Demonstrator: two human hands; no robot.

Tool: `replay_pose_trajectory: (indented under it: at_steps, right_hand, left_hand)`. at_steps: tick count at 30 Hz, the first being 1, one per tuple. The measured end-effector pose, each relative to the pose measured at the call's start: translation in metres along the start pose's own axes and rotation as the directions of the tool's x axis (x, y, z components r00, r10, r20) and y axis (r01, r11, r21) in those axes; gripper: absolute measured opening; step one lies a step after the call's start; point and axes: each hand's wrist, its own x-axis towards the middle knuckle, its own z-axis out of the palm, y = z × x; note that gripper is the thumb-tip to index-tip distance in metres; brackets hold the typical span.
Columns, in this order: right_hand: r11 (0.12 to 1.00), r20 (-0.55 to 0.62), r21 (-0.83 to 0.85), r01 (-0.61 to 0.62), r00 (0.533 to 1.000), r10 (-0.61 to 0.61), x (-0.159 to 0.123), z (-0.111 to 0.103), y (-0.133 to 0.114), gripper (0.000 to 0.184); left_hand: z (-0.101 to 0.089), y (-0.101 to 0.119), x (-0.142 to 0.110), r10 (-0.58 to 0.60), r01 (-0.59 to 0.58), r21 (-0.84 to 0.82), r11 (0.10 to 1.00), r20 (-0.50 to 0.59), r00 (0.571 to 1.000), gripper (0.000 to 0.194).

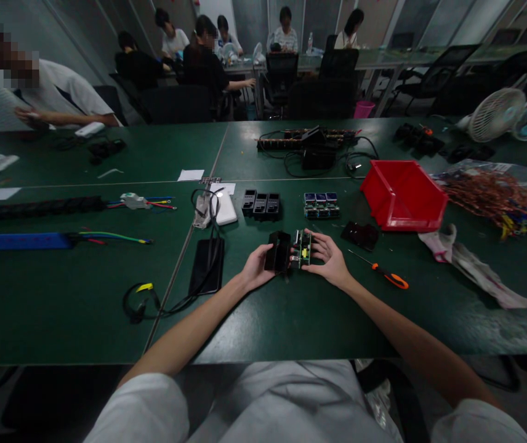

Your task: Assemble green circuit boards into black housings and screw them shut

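My left hand (258, 268) is closed around a black plastic housing (278, 252), held just above the table. In my right hand (329, 261) is a green circuit board (303, 248) with a yellow part on it, gripped by its edges between thumb and fingers. Board and housing are side by side, with a narrow gap between them. Beyond my hands sit several black housings (260, 205) in a row. To their right stands a group of small circuit modules with blue screens (321, 205). An orange-handled screwdriver (390, 276) lies right of my right hand.
A red bin (404, 195) stands at the right, near bundled copper-coloured wires (487, 194) and a glove (476, 266). At left are a black phone (207, 266), a white power bank (223, 207) and a looped cable (141, 304). Several people sit farther off.
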Motion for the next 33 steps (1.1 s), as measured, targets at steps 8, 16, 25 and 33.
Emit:
replay_pose_trajectory:
  at_steps: [8, 16, 25, 33]
  right_hand:
    - [0.999, 0.0, -0.03, 0.019, 1.0, -0.019, 0.0, 0.0, -0.001, 0.081]
    - [0.996, -0.004, -0.077, 0.05, 0.999, -0.051, 0.001, -0.002, -0.002, 0.083]
    - [0.993, 0.021, -0.104, 0.052, 0.999, -0.05, 0.0, 0.0, -0.002, 0.082]
    - [0.986, 0.023, -0.159, 0.046, 0.999, -0.043, 0.0, -0.001, 0.002, 0.085]
  left_hand:
    - [-0.01, -0.005, 0.005, 0.045, -0.038, 0.056, 0.998, -0.126, 0.991, 0.023]
    - [0.0, -0.005, 0.001, 0.103, -0.098, 0.155, 0.983, -0.026, 0.994, 0.032]
    - [0.002, -0.008, 0.002, 0.147, -0.147, 0.195, 0.97, 0.019, 0.989, 0.041]
    - [-0.001, -0.01, 0.004, 0.159, -0.154, 0.191, 0.969, -0.013, 0.987, 0.044]
